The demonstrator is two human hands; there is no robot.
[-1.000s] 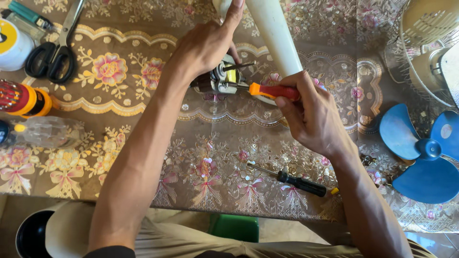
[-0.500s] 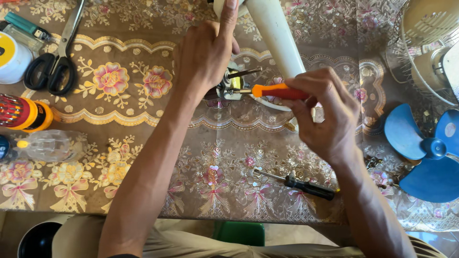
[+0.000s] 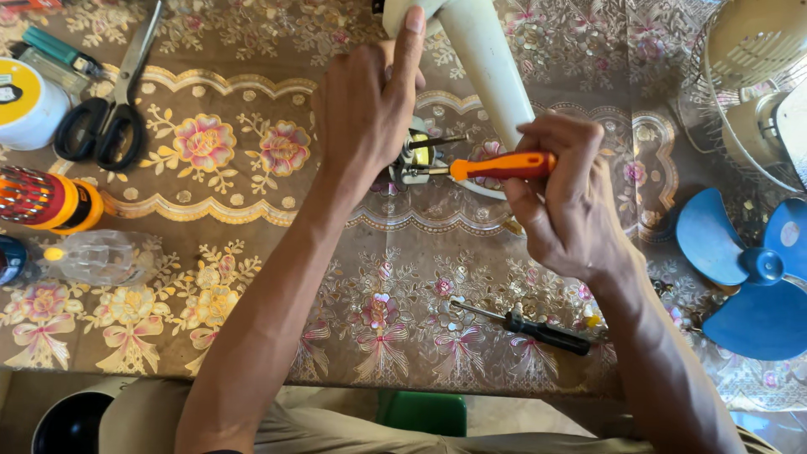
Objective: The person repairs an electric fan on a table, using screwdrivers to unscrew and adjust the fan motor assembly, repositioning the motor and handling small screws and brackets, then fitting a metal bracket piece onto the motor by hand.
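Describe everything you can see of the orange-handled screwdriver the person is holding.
The orange-handled screwdriver has a smooth, plastic-looking orange grip and a thin dark metal shaft. It lies nearly level, tip pointing left into a small metal part beside the white tube. The right hand wraps the handle's rear end, hiding it; the left hand steadies the part. It is held above the flowered tablecloth.

A table under a brown floral plastic cloth with gold scalloped borders (image 3: 252, 277) carries it all. Just below the right hand (image 3: 563, 210) lies a black-handled screwdriver (image 3: 525, 325), flat on the cloth. Further right of that hand rests a blue plastic fan blade (image 3: 748, 269). Well left of the left hand (image 3: 370, 118): black-handled scissors (image 3: 109, 118), a white round tub with a yellow lid (image 3: 25, 105), an orange-and-black case of red bits (image 3: 50, 200) and a clear plastic bottle lying on its side (image 3: 101, 256).
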